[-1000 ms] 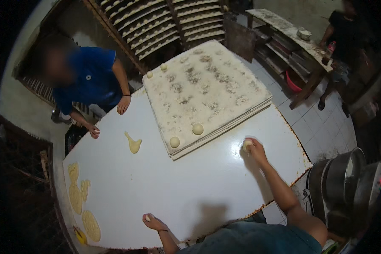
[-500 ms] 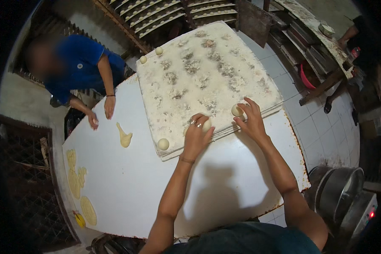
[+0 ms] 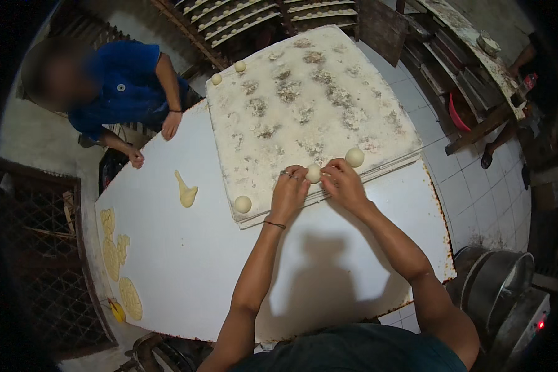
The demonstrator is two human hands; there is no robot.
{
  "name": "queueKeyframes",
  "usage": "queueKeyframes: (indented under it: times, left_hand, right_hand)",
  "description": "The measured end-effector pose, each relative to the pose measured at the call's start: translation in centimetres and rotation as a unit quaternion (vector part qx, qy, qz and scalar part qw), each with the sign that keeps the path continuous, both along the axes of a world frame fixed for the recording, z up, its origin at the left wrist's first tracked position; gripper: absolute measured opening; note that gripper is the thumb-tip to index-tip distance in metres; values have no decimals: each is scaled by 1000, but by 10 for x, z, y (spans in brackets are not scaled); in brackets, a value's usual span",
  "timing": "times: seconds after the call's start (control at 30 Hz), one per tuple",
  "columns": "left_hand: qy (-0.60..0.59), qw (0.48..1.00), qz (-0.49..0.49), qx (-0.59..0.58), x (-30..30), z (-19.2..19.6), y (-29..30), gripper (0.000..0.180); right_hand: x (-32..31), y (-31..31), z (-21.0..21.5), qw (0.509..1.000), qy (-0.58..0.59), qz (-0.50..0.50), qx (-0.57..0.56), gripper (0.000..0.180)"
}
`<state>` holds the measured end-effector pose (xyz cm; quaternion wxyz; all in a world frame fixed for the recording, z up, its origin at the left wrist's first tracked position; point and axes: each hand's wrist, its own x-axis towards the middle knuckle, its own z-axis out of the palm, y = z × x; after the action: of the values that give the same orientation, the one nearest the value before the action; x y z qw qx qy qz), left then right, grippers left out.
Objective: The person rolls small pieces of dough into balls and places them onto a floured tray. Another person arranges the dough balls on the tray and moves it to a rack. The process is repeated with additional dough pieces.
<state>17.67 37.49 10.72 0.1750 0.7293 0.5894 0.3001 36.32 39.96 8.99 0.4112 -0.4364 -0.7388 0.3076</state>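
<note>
1. Since half a second ago, the right hand (image 3: 345,185) has moved off the right ball (image 3: 354,157) and come in beside the left hand (image 3: 289,193), at the middle ball (image 3: 314,173).
2. Left hand: fingers bent, tips at the middle ball's left side; I cannot tell whether they pinch it.
3. Right hand: fingers curled, tips at the same ball's right side; I cannot tell how firmly they press.
4. That ball sits between both hands, near the front edge of the floury board (image 3: 226,133), which tops a stack on the white table (image 3: 211,266).
5. The right ball rests uncovered, just beside the right hand.
6. Another, the left ball (image 3: 242,204), lies at the board's front left corner; two far balls (image 3: 240,66) sit at its back left corner.
7. Left of the board lies a dough scrap (image 3: 187,195); flat dough (image 3: 130,297) lines the table's left edge.
8. A co-worker in blue (image 3: 127,77) stands across the table.
</note>
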Motion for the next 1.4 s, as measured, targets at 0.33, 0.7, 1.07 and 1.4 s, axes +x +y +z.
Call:
queueKeyframes:
  times: [0.33, 0.7, 1.07, 1.4]
  left_hand:
    - [39, 998, 5, 46, -4, -24, 1, 26]
    - [-52, 980, 187, 41, -89, 20, -58, 24]
    - [0, 987, 155, -43, -131, 6, -80, 34]
    - [56, 984, 171, 6, -113, -9, -80, 40]
  right_hand:
    - [-27, 4, -3, 997, -2, -43, 68, 10]
    - [-28, 0, -11, 986, -126, 9, 112, 17]
    - [-107, -9, -4, 979, -133, 149, 46, 28]
    - [-96, -16, 21, 985, -79, 67, 135, 34]
